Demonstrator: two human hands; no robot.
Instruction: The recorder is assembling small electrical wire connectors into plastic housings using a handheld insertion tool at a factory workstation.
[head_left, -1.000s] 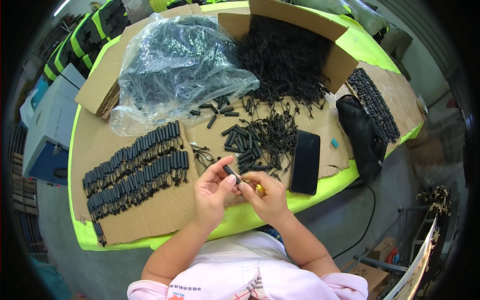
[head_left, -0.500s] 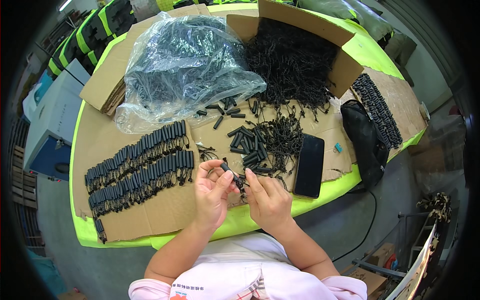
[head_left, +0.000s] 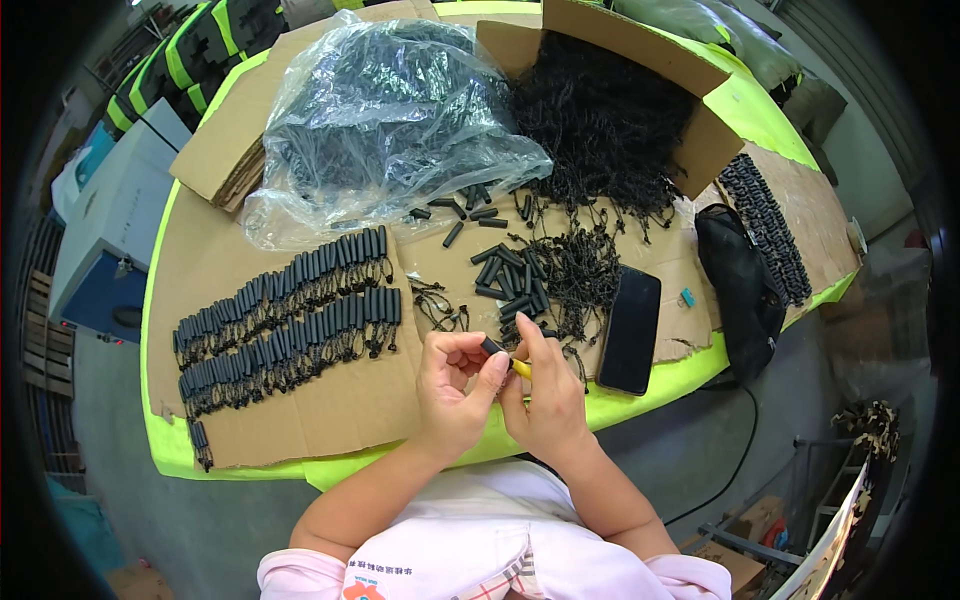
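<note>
- At the far left, a grey cabinet [head_left: 120, 215] with a blue front stands beside the worktop [head_left: 168, 440], which wears a lime-green cover.
- On the left part of the worktop, a flat cardboard sheet [head_left: 345, 405] carries two slanting rows of corded tubes [head_left: 345, 313], their knotted cords pointing toward the person; a few more lie at the lower left corner.
- Behind those rows bulges a clear plastic bag [head_left: 390, 130] with dark contents.
- Near the front edge, the left hand [head_left: 453, 395] pinches a single black tube [head_left: 491, 346] between thumb and fingers, holding it tilted.
- Just right of that tube, a yellow-handled tool [head_left: 521, 369] meets its lower end; the tool's tip is hidden.
- The right hand [head_left: 552, 395] grips the tool, its fingers closed narrowly around it.
- Beyond the hands lies a loose pile of tubes [head_left: 515, 278], touching a tangle of black cords [head_left: 582, 272] on its right.
- Farther back, an open cardboard box [head_left: 640, 45] is heaped with dark cords [head_left: 600, 110] spilling over its front.
- Right of the tangle rest a black phone [head_left: 630, 330], a small teal piece [head_left: 688, 297], a black pouch [head_left: 740, 290] and a long strip of dark bundles [head_left: 765, 230].
</note>
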